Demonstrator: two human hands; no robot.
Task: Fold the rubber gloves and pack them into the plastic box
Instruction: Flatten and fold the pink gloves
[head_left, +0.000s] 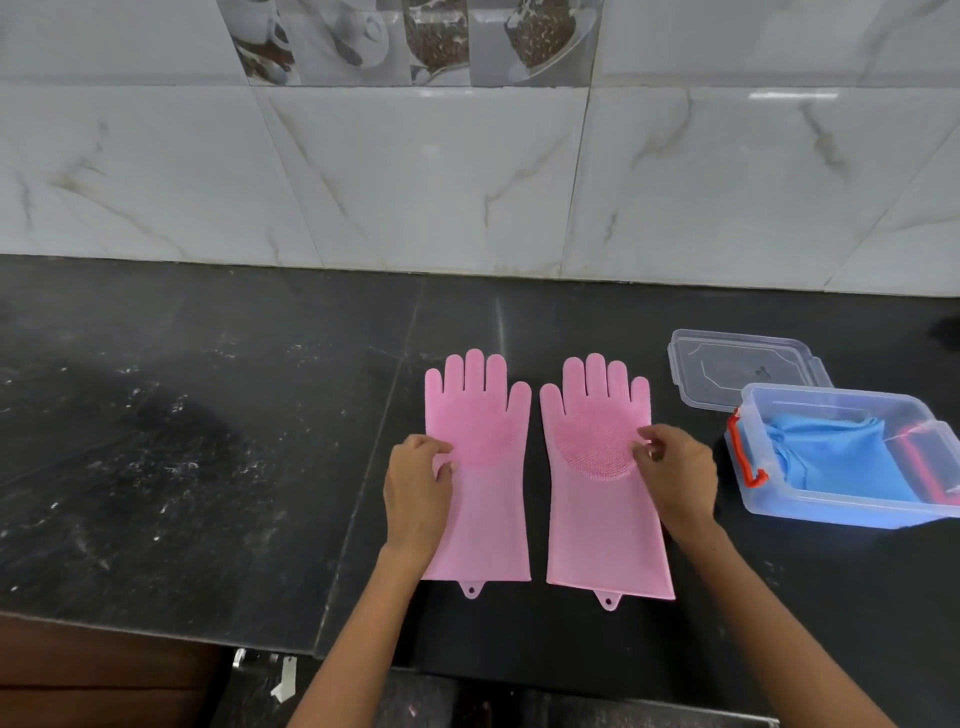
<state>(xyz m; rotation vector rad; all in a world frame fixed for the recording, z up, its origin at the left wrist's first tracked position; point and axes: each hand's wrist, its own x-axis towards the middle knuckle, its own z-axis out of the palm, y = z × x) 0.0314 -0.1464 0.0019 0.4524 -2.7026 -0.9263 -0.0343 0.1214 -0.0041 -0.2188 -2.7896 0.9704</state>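
Two pink rubber gloves lie flat side by side on the black counter, fingers pointing at the wall. My left hand (418, 486) rests on the outer edge of the left glove (483, 467), fingers curled and touching it. On the right glove (597, 483), my right hand (675, 475) pinches the outer edge beside the bristled palm. A clear plastic box (831, 512) with red handles stands at the right and holds folded blue gloves (836, 452).
The box's clear lid (743, 369) lies behind the box, near the wall. A marble-tiled wall (467, 182) closes the back of the black stone counter (182, 441). The counter's front edge runs along the bottom, with a wooden cabinet front below left.
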